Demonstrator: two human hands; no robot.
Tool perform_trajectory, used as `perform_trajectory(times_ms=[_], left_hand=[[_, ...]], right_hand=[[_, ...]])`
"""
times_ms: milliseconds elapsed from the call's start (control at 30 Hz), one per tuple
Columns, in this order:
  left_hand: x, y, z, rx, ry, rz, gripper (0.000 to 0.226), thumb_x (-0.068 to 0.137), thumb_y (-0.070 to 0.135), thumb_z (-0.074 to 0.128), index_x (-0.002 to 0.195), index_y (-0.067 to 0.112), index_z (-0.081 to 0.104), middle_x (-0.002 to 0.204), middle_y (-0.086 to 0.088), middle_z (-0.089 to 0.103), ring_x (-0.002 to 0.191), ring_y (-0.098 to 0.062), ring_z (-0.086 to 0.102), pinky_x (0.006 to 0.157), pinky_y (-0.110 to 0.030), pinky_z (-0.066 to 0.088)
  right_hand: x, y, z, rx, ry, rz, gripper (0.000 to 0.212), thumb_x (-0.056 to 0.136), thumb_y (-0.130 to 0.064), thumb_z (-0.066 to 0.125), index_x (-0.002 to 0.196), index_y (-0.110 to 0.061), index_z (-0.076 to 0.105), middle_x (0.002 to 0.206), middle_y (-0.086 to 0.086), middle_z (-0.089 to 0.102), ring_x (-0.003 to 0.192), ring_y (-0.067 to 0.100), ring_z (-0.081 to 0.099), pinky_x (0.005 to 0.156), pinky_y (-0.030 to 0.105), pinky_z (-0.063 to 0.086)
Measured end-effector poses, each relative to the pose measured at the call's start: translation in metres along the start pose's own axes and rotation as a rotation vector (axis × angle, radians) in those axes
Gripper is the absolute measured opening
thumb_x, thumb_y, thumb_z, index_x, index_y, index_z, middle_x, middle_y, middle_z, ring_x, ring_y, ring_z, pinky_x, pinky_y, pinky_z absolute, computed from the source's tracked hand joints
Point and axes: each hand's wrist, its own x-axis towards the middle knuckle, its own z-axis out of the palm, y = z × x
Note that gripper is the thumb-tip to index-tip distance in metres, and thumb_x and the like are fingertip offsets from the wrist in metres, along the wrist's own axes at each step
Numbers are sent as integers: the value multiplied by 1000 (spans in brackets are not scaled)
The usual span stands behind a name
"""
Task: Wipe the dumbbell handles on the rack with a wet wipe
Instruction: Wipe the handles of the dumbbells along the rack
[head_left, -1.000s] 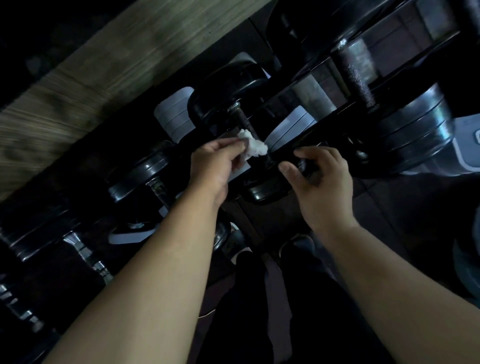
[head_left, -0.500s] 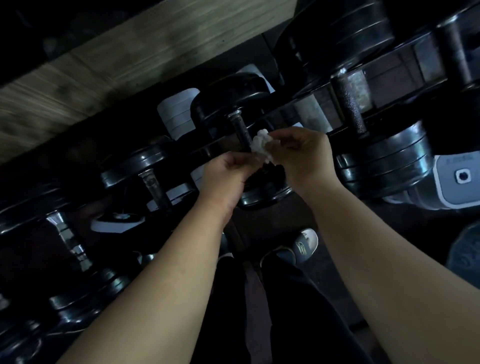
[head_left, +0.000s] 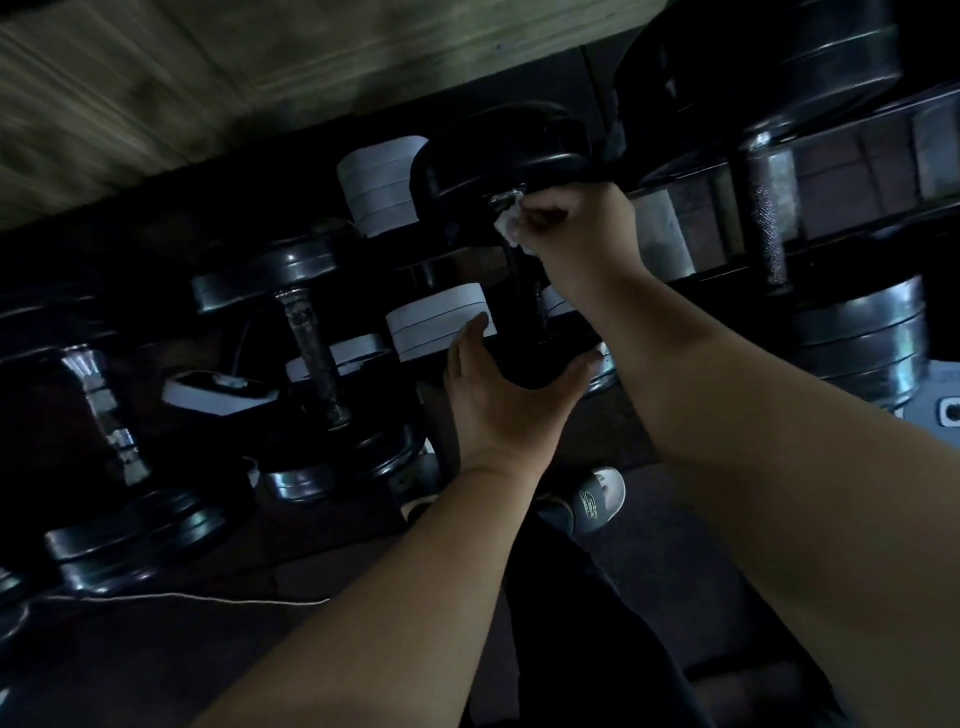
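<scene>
Right hand (head_left: 582, 228): fingers pinched around white wet wipe (head_left: 510, 228), pressed on dumbbell handle (head_left: 519, 260) at its far end. Left hand (head_left: 506, 395): fingers spread, cupping near dumbbell head (head_left: 524, 358).

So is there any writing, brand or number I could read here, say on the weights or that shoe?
None can be read.
Shoe: a pale logo mark on its side, too blurred to read.
Dumbbell that the hands are on: dark end faces, no number visible.
White rack pads: plain, no print showing.
Grey fitting at the right edge: a dark mark, not legible.
</scene>
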Motion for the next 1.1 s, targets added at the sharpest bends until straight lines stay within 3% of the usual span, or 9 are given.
perform_trajectory(times_ms=[100,167,300,433,567,633,767,967,1100], left_hand=[[-2,-3,5,-75,39,1,120,54,78,72,153,17,41,153,2,46,144,-11,39,104,1,18],[-1,-5,8,-67,80,19,118,54,78,72,151,16,44,149,0,49,141,-12,43,100,5,16],[0,-7,11,-57,135,45,116,54,79,70,146,12,48,143,-1,54,135,-13,48,103,2,21],[0,-8,12,-61,145,60,112,55,76,72,144,11,50,138,2,54,125,-2,44,101,4,21],[1,-11,14,-36,165,84,108,58,75,72,140,7,55,134,-1,58,125,-11,52,101,1,26],[2,-13,16,-23,180,107,106,58,75,72,138,6,56,133,-3,60,126,-17,55,105,-8,34],[2,-12,17,-22,180,105,107,57,74,73,139,8,55,134,-3,58,128,-21,55,109,-36,48],[0,-13,18,-39,202,109,111,58,76,70,140,3,56,135,-6,60,129,-21,55,108,-18,40],[0,-11,17,-49,175,86,112,57,76,70,143,6,53,138,-3,58,132,-18,52,109,-11,35]], right_hand=[[-1,-1,-8,-56,-63,9,6,85,-21,80,86,-15,77,74,-8,70,61,-11,64,58,5,48],[-8,7,-15,-150,-146,13,10,83,-21,81,81,-12,77,69,-7,69,55,-7,61,51,0,39],[-20,17,-23,-255,-224,74,14,80,-26,84,88,-16,79,71,-13,63,77,6,63,61,8,43],[1,1,-15,-80,-119,82,20,76,-23,86,92,-15,77,80,-6,72,76,6,70,68,19,55],[14,-2,-14,-58,-90,36,21,78,-24,86,96,-15,78,84,-3,75,75,6,72,71,20,59],[2,6,-18,-92,-167,55,16,76,-22,87,88,-16,78,80,-5,74,71,4,71,67,17,58],[-20,24,-25,-228,-314,105,18,73,-23,89,82,-14,76,70,-16,64,65,-9,58,52,-2,38],[7,5,-16,17,-144,75,13,78,-16,84,88,-15,77,78,-8,73,67,-1,70,66,18,57],[6,4,-16,53,-114,17,10,81,-16,83,89,-16,77,84,-10,73,68,-6,69,63,10,53]])
